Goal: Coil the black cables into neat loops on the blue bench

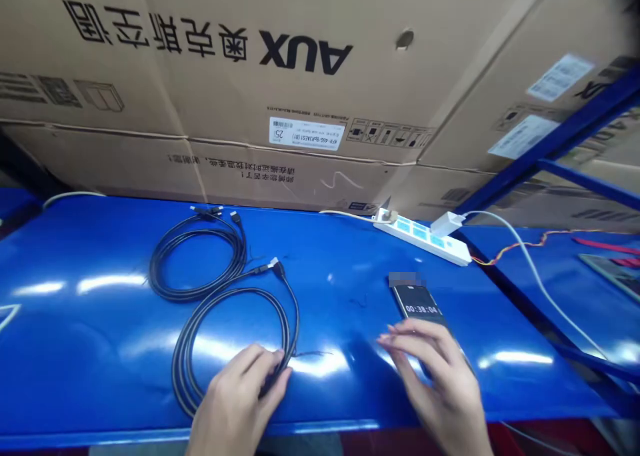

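Two coils of black cable lie on the blue table (90, 349). The near coil (225, 323) has its plug ends pointing up and right; my left hand (240, 396) rests on its lower right edge, fingers closed on the strands. The far coil (195, 263) lies untouched behind it. My right hand (440, 376) lies flat, fingers spread, over the lower end of a black phone (415, 304) whose screen shows a running timer.
Large cardboard boxes (300, 76) printed AUX wall off the back of the table. A white power strip (425, 236) with a white charger and cable lies at the back right. A blue shelf frame (555, 143) and a second blue surface with wires stand to the right.
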### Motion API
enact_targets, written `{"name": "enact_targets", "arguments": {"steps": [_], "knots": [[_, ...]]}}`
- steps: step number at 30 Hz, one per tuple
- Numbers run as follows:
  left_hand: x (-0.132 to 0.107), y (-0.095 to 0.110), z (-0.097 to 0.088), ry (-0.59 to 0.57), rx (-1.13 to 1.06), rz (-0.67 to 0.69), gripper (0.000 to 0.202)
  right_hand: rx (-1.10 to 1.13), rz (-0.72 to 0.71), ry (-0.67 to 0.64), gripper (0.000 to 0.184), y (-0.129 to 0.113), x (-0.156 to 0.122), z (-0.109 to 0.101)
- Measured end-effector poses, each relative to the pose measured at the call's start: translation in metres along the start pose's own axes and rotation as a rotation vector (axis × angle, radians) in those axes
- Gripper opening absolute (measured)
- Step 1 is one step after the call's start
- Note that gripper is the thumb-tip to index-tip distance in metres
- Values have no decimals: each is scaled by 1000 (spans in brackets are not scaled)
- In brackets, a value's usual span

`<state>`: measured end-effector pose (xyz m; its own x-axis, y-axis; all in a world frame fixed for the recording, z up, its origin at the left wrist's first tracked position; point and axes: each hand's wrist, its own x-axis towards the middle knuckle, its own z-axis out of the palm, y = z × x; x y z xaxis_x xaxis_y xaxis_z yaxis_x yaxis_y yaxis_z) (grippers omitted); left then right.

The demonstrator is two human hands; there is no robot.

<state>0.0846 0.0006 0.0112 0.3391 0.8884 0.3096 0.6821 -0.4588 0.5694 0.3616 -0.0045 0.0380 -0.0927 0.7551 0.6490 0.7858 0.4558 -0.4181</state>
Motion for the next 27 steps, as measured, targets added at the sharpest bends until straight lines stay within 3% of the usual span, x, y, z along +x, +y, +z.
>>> {"name": "enact_targets", "arguments": {"steps": [3, 6, 9, 15, 19, 21, 23, 27], "knots": [[1, -1, 1, 8, 40, 41, 17, 112, -62, -215, 14, -18, 2, 13], [1, -1, 3, 25, 71, 107, 20, 114, -63, -296, 14, -33, 2, 35], [1, 1, 3, 42, 102, 122, 22, 95, -60, -331, 19, -35, -3, 48], [1, 4, 1, 33, 188, 138, 25, 37, -101, -320, 30, -40, -13, 50], [3, 4, 1, 14, 201, 177, 28, 0, -215, -279, 31, -53, 0, 53], [4, 4, 1, 3, 175, 178, 31, 50, -230, -326, 26, -54, 9, 53], [4, 4, 2, 11, 122, 158, 31, 175, -110, -430, 24, -52, 16, 53], [2, 5, 2, 78, 43, 157, 25, 383, 297, -573, 22, -51, 18, 52]]}}
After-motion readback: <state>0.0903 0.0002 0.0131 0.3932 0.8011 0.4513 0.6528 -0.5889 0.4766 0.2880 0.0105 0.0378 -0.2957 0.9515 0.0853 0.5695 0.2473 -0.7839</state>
